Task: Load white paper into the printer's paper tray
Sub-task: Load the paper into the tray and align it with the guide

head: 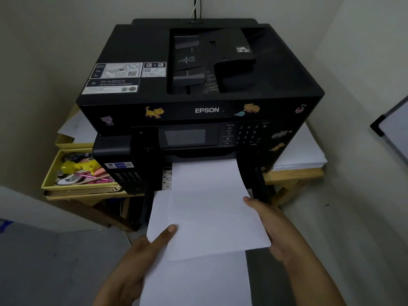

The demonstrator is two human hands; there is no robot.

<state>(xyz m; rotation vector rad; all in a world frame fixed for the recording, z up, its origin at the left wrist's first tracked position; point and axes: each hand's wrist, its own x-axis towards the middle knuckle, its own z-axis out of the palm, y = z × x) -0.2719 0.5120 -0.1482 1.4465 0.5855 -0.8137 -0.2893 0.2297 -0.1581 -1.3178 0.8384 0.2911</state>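
A black Epson printer (pixel 198 89) with cat stickers stands on a wooden table. Its paper tray (pixel 260 184) is pulled out at the front, low down. A sheet of white paper (pixel 212 206) lies with its far end inside the tray opening. My left hand (pixel 136 263) holds the sheet's near left part, thumb on top. My right hand (pixel 280 230) grips its right edge, thumb on top. A second, longer white sheet (pixel 198 281) lies under the first and reaches toward me, partly hidden by it.
A yellow box (pixel 50 173) with pens and small items sits left of the printer. A stack of white paper (pixel 302 155) lies on the wooden table (pixel 293 175) to the right. A whiteboard (pixel 395 122) leans at the far right. Walls close in on both sides.
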